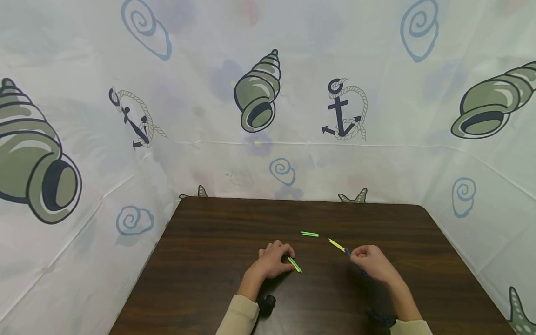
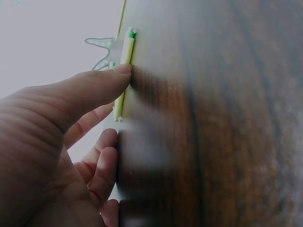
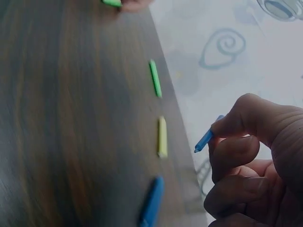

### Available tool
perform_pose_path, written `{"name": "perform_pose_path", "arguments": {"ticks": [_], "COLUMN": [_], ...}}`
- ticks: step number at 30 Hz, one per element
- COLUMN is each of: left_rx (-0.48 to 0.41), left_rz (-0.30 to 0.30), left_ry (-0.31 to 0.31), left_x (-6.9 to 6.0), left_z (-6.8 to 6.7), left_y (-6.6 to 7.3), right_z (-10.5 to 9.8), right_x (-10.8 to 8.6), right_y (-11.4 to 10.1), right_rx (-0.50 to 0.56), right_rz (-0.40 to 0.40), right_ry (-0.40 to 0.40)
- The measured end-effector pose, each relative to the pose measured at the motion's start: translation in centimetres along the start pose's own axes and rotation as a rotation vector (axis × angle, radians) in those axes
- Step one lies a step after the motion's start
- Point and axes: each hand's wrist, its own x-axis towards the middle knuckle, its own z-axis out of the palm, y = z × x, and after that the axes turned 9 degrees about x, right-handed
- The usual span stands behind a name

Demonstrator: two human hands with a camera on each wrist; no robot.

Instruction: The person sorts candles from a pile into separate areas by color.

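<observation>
My left hand (image 1: 274, 259) pinches a yellow stick (image 2: 126, 53), slim and crayon-like, between thumb and fingers low over the table. A green end (image 2: 131, 33) shows right beside it; in the head view they look like a pair. My right hand (image 1: 372, 263) is raised off the tabletop, pinching a short blue stick (image 3: 204, 141) between thumb and index finger, its other fingers curled. Below it on the table lies another blue stick (image 3: 151, 203). A yellow stick (image 1: 337, 245) lies just left of the right hand. Farther back, two green sticks (image 1: 310, 234) lie side by side.
The dark wood-grain table (image 1: 209, 228) ends at a rounded far edge. Around it hangs a white curtain (image 1: 201, 163) printed with shells and anchors. Black wrist devices show at the left wrist (image 1: 266, 305) and right wrist (image 1: 381, 318).
</observation>
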Motion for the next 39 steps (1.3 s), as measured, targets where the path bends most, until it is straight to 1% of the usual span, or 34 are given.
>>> {"name": "perform_pose_path", "arguments": {"ticks": [6, 10, 13, 17, 20, 25, 29, 33, 36, 39], "left_rx": [-0.001, 0.002, -0.010, -0.004, 0.012, -0.003, -0.002, 0.003, -0.009, -0.021], "left_rz": [-0.001, -0.006, 0.004, 0.024, 0.021, 0.001, -0.016, 0.008, 0.035, 0.027], "left_ry": [0.001, 0.001, 0.009, 0.029, 0.031, 0.012, 0.020, 0.045, 0.054, 0.048], "left_x": [-0.1, 0.1, 0.0, -0.1, 0.0, 0.2, 0.3, 0.1, -0.1, 0.1], "left_z": [0.0, 0.1, 0.2, 0.4, 0.5, 0.4, 0.5, 0.4, 0.3, 0.4], "left_y": [0.1, 0.0, -0.1, -0.1, -0.2, -0.3, -0.3, -0.3, -0.3, -0.3], "right_z": [-2.8, -3.7, -3.7, -3.4, -3.3, -3.2, -3.3, -3.3, -3.2, -3.2], "right_x": [-0.2, -0.1, 0.2, 0.6, 0.7, 0.9, 0.8, 0.8, 0.7, 0.7], "right_y": [0.8, 1.5, 2.3, 3.1, 3.4, 3.5, 3.4, 3.4, 3.5, 3.7], "right_rx": [-0.067, -0.084, -0.090, -0.103, -0.110, -0.104, -0.095, -0.112, -0.128, -0.127], "right_rz": [-0.005, 0.004, 0.013, 0.034, 0.045, 0.071, 0.084, 0.094, 0.099, 0.100], "right_ry": [-0.012, -0.031, -0.060, -0.077, -0.067, -0.064, -0.067, -0.052, -0.041, -0.034]}}
